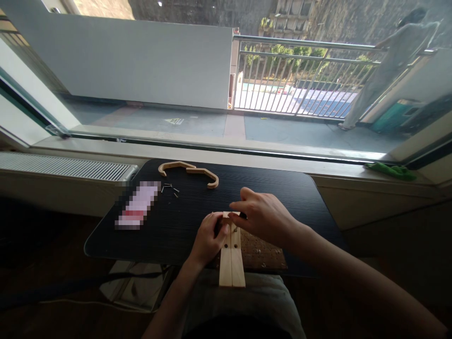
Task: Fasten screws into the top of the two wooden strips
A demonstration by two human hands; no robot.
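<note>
Two pale wooden strips [232, 259] lie side by side on the black table [183, 221], their near ends sticking out over my lap. My left hand [207, 239] is curled against the left side of the strips near their far end. My right hand [259, 215] reaches over the top of that far end, fingers pinched on it. Under the strips sits a brown perforated board [263, 254]. What the fingertips hold besides the wood is hidden.
Two curved wooden pieces [189, 172] lie at the table's far side, with several small dark screws [170, 188] beside them and a blurred pink-white packet [138, 205] on the left. A radiator [63, 165] and window sill run behind. A green cloth [390, 169] rests on the sill.
</note>
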